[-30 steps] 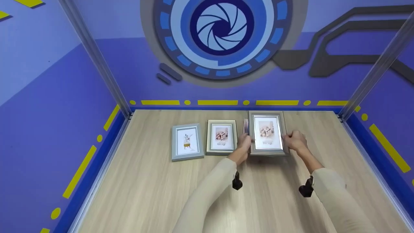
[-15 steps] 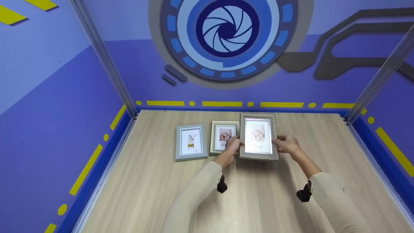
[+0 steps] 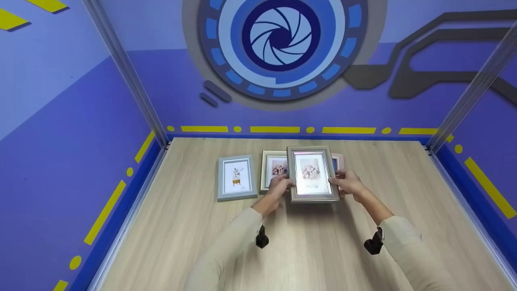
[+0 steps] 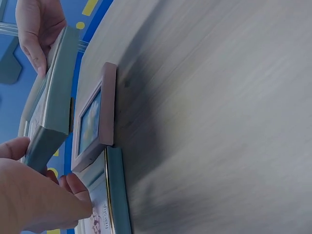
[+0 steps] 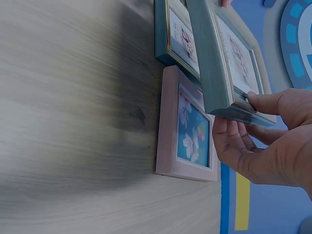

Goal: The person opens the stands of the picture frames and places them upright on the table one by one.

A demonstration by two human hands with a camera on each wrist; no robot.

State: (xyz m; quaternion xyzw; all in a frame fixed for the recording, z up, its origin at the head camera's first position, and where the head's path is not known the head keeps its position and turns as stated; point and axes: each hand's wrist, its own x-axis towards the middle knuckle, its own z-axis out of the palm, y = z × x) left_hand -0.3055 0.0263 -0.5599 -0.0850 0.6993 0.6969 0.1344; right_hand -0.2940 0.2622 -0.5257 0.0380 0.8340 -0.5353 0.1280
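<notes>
Both hands hold a large silver-beige picture frame (image 3: 311, 197) with a flower picture, raised above the table. The left hand (image 3: 276, 188) grips its left edge, thumb on the front face. At the opposite edge the right hand (image 3: 350, 184) pinches with thumb in front and fingers behind, as the right wrist view shows. Beneath lies a pink picture frame (image 5: 168, 122) with a blossom photo, mostly hidden in the head view. A smaller gold-edged picture frame (image 3: 264, 169) lies left of it, partly covered by the left hand and the held one.
A grey-blue picture frame (image 3: 237, 196) with a plant picture lies at the left of the row. The wooden table (image 3: 299, 250) meets a blue patterned back wall (image 3: 278, 117). Metal posts (image 3: 456, 105) stand at the back corners.
The large picture frame has moved left and toward the person, carried by both hands. It now overlaps the gold-edged one, and part of the pink one shows at its right.
</notes>
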